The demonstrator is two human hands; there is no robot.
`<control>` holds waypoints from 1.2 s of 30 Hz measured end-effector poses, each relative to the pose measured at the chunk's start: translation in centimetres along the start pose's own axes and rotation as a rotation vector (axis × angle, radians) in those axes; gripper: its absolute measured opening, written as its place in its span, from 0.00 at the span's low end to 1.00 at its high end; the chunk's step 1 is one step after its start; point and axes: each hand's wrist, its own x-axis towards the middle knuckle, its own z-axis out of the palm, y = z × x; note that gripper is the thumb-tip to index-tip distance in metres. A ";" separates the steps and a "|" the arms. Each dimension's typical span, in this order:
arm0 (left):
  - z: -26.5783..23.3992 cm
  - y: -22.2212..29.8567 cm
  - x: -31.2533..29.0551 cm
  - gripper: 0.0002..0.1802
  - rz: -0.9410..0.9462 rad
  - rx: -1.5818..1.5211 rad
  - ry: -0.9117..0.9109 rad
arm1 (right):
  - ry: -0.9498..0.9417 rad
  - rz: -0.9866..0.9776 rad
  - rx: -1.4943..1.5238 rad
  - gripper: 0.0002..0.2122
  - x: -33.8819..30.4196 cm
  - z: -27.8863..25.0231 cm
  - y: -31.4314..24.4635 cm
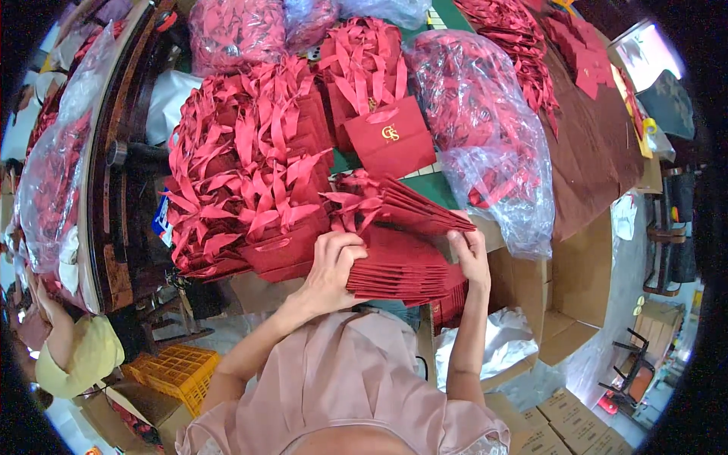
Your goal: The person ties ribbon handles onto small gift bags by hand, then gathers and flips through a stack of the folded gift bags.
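1. A lower stack of red bags (398,277) sits at the centre of the frame, slightly below the middle, with its folded edges toward the lower edge.
2. The left hand (332,262) grasps this stack at its left end, fingers bent over the top.
3. Just above it, a fan of red bags (413,203) spreads its layers toward the right.
4. The right hand (469,252) pinches the fan's right corner between thumb and fingers.
5. Left of the hands, a large pile of red bags (246,171) with ribbon handles fills the upper left centre.
6. Above the fan, a single red bag (388,140) with a gold mark leans against another ribboned pile (360,68).
7. A clear plastic sack (493,144) of red bags lies at the upper right of centre, on the table (423,187).
8. An open carton (580,280) stands right of centre; a yellow crate (178,373) and a co-worker's yellow sleeve (80,356) show lower left.
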 end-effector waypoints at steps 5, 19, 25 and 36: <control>-0.2 -0.3 0.3 0.38 0.035 -0.041 -0.055 | -0.024 0.009 0.057 0.14 1.0 1.5 0.3; 0.7 0.0 1.0 0.64 -0.129 -0.253 0.116 | -0.137 0.032 0.145 0.21 0.0 1.7 0.2; 0.0 0.1 3.6 0.71 -0.054 0.009 0.119 | -0.143 0.014 0.203 0.36 -0.7 2.3 0.9; 0.5 -2.0 3.3 0.65 -0.111 -0.305 -0.022 | -0.094 0.143 0.489 0.64 -3.7 2.8 -0.8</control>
